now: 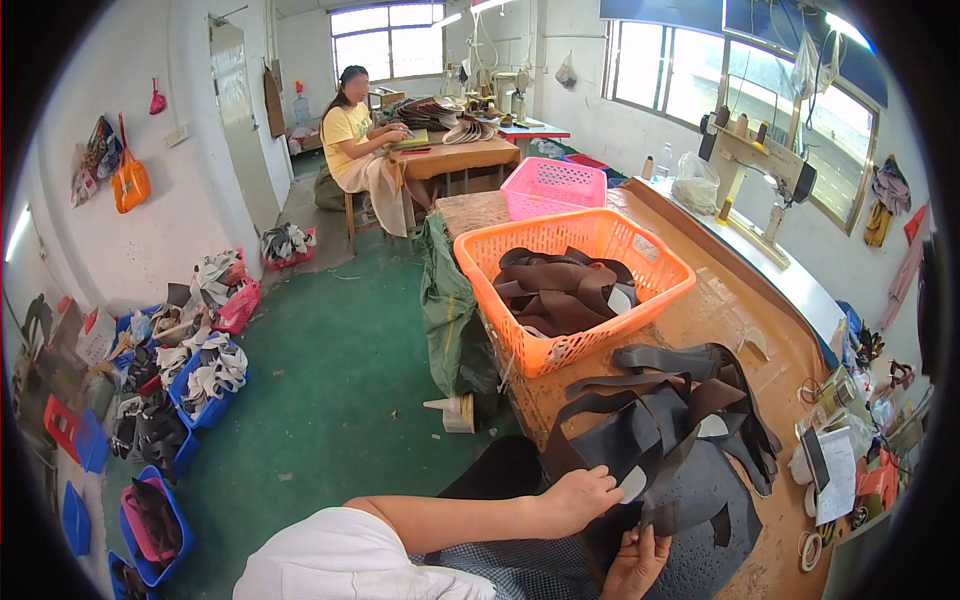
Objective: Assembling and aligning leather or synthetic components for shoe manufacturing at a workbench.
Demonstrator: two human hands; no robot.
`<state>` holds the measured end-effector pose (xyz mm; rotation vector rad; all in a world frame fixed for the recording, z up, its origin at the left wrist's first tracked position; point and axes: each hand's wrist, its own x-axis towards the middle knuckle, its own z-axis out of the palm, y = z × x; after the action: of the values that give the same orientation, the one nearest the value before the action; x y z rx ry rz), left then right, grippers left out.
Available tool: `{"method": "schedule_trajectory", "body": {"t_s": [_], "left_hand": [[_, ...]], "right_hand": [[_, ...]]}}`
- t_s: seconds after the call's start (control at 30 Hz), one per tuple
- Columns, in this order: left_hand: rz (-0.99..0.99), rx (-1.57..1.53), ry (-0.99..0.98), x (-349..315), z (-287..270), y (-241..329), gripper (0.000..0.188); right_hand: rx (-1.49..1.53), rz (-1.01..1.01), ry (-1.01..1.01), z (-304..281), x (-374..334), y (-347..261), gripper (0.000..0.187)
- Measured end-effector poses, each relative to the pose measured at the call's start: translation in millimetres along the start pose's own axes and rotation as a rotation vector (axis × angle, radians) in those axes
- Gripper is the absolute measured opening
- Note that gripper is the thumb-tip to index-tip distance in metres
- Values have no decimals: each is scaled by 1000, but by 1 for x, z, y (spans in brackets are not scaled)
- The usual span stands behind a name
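Note:
A dark, strap-like cut shoe piece [690,497] of leather-like material lies in front of me, its near edge raised. My right hand [638,566] pinches that edge between thumb and fingers. Just left of and beyond it, my left hand [580,502] is closed, fingertips together beside a pale patch [633,484]; what exactly it grips is hidden. Further dark pieces [735,385] with curved bands lie loosely heaped beyond my hands. Under them a black perforated sheet [725,560] spreads toward me.
An orange basket [640,318] of brown pieces stands on the table [715,280], with a pink basket [545,185] behind it. A sewing machine [760,180] is at the right. Blue bins [205,415] line the left floor. Another person [355,150] sits at a far table.

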<state>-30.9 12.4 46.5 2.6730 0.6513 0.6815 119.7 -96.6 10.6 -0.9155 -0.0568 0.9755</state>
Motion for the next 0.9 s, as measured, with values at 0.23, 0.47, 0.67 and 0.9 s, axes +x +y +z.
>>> {"method": "schedule_trajectory", "body": {"t_s": [0.23,0.47,0.67,0.9], "left_hand": [[3,-1,0,0,0,0,24],[-3,3,-9,1,0,-2,23],[-2,8,-1,-1,-1,0,23],[11,-6,5,0,1,2,26]], "right_hand": [[-22,-28,-13,1,1,2,28],[1,-14,-42,-2,3,3,26],[-15,-35,-36,-3,2,5,26],[-19,-54,-98,-17,1,4,30]]}}
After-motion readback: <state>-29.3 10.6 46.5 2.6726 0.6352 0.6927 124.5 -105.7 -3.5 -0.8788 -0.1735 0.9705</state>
